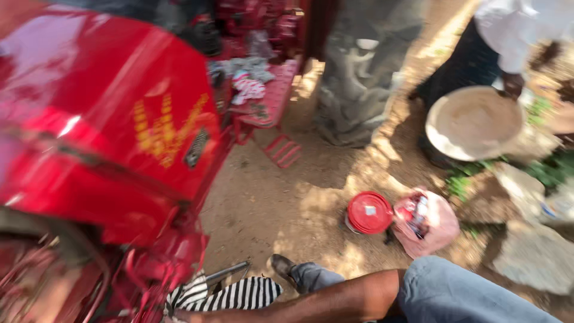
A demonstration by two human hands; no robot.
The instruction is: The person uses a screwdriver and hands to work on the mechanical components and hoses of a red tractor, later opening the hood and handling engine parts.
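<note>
1. The person's forearm crosses the bottom of the frame from centre right toward the lower left; the hand at its end is hidden behind a black-and-white striped cloth, so whether its fingers are spread or closed cannot be told, nor which hand it is.
2. The striped cloth lies at the bottom centre, just beside the lower edge of a red machine that fills the left half of the frame; a thin metal rod sticks out just above the cloth.
3. The person's leg in blue jeans fills the lower right; a dark shoe rests on the dirt ground at bottom centre.
4. A round tin with a red lid stands on the ground at centre right; touching its right side is a pale pink rag with a small red packet lying on it.
5. At upper right another person's hand holds the rim of a wide, shallow metal bowl; their white sleeve is above it.
6. Grey stones sit at the right edge.
</note>
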